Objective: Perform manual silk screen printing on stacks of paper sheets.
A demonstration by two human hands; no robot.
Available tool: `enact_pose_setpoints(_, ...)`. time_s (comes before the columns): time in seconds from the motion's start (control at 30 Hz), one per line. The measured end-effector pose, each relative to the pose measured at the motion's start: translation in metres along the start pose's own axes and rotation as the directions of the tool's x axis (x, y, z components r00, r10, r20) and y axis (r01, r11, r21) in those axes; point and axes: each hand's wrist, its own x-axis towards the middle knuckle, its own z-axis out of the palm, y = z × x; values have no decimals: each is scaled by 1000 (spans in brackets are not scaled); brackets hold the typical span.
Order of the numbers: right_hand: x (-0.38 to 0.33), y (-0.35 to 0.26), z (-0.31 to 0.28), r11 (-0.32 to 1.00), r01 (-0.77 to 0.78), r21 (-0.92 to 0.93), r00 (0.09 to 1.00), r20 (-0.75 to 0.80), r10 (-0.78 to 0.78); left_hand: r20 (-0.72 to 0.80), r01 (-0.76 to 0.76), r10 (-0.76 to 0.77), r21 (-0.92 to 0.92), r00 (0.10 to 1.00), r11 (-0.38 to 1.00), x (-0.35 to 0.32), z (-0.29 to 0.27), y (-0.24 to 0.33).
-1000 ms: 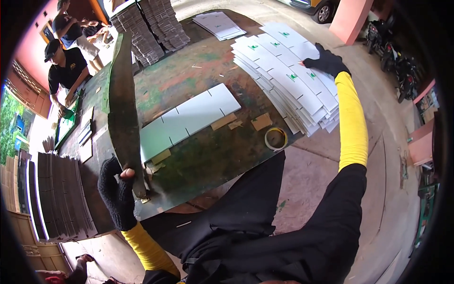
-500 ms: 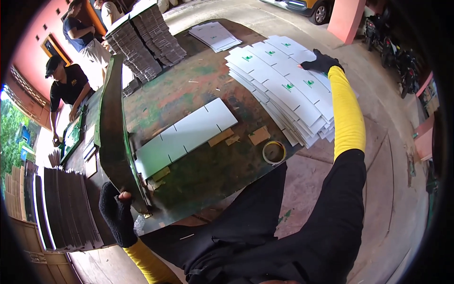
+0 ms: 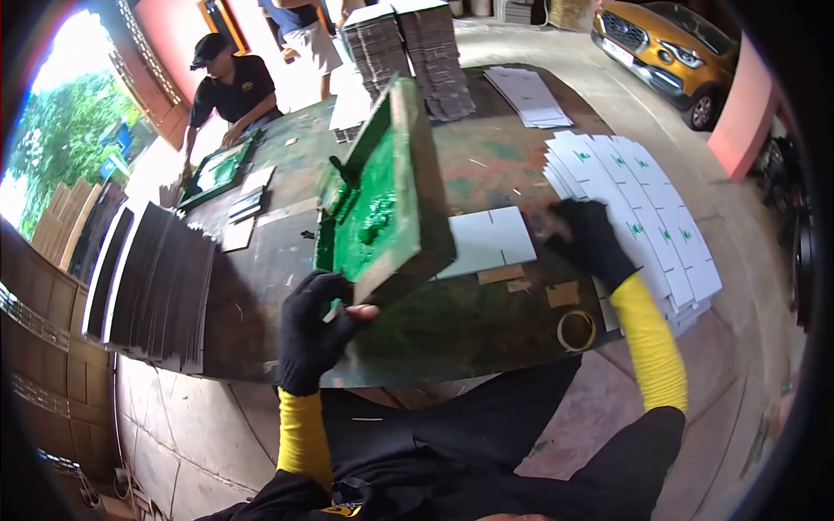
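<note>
My left hand, in a black fingerless glove, is closed on the near corner of a screen-printing frame. The frame stands tilted up from the table, with thick wet green ink and a dark-handled tool on its inner face. Behind and right of it lies a white card sheet with short slits, partly hidden by the frame. My right hand, gloved alike and blurred, hovers between that sheet and a fanned pile of white cards with green prints. Its fingers look apart, with nothing visible in them.
A tape roll and cardboard scraps lie near the table's front edge. Tall cardboard stacks stand at the back; dark sheets stand at left. Across the table, a co-worker handles another green-inked frame.
My right hand has come off the printed pile and moved left toward the blank sheet. My left hand still holds the frame. The head view has turned left, showing the frame's inked face.
</note>
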Motion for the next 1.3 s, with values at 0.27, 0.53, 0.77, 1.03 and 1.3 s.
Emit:
enact_pose_setpoints(0.27,-12,-38,101,995,49,-85,993,108,-39,-28,-43,42,-60,999,997,0,3,-3)
enact_pose_setpoints(0.53,-15,-18,134,999,54,-1,996,73,-54,-52,-37,38,28,998,999,7,14,-17)
enact_pose_setpoints(0.77,-26,-22,132,985,-49,166,999,-8,51,163,-152,159,-57,974,987,14,78,-13)
enact_pose_setpoints(1.03,-25,13,156,950,-138,281,984,-71,164,428,-335,249,137,869,932,-1,155,-47)
enact_pose_setpoints(1.3,-23,48,147,905,-181,385,966,241,90,555,-254,171,76,814,964,2,165,-66)
